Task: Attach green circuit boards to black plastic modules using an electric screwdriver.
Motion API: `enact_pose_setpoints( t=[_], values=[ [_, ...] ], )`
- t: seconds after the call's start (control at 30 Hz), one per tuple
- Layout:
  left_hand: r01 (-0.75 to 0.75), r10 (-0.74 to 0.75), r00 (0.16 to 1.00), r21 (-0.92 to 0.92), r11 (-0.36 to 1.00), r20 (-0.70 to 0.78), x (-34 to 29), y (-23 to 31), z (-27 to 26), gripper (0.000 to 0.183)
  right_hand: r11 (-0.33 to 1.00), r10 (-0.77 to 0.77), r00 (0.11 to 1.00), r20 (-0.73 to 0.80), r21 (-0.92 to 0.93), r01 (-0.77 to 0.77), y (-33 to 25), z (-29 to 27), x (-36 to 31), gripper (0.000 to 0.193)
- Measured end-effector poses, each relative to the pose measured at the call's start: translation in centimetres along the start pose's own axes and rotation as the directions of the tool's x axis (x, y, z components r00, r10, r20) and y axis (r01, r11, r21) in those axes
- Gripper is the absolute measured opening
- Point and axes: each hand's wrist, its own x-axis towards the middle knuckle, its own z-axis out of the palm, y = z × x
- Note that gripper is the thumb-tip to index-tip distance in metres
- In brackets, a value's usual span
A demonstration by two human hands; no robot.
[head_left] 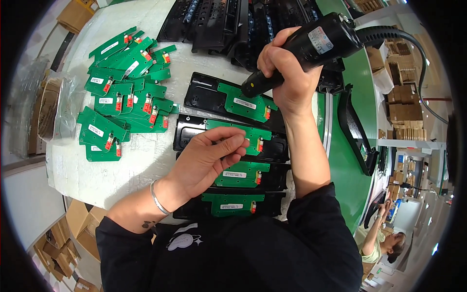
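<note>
My right hand (294, 73) is wrapped round a corded black electric screwdriver (340, 39), which slants down to the left. Its nose is over the farthest green circuit board (233, 108); the contact point is not clear. That board lies in a long black plastic housing (202, 92). My left hand (206, 158) has thumb and fingertips pinched together above the second circuit board (258, 133); anything held there is too small to make out. Closer to me, a third board (241, 181) and a fourth board (231, 198) sit in similar black housings.
A heap of loose green circuit boards (131, 92) with red connectors covers the left of the pale worktop (68, 170). Black molded housings (209, 29) stand at the back. The tool's cable (421, 63) loops right. A person (384, 238) works at the far right.
</note>
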Motion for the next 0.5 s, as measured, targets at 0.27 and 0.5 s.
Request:
enact_pose_setpoints(
  t=[0.27, 0.5],
  values=[
    [-0.068, 0.063, 0.997, -0.151, 0.986, -0.038, 0.2, 0.4, -0.9, 0.012, 0.902, -0.251, 0.951, 0.183, 0.401, 0.161, -4.8, 0.3, -2.5, 0.026],
    [-0.052, 0.057, 0.998, -0.231, 0.971, 0.011, 0.2, 0.3, -0.8, 0.016, 0.934, -0.231, 0.945, 0.233, 0.325, 0.148, -8.3, 0.7, -5.0, 0.027]
  ],
)
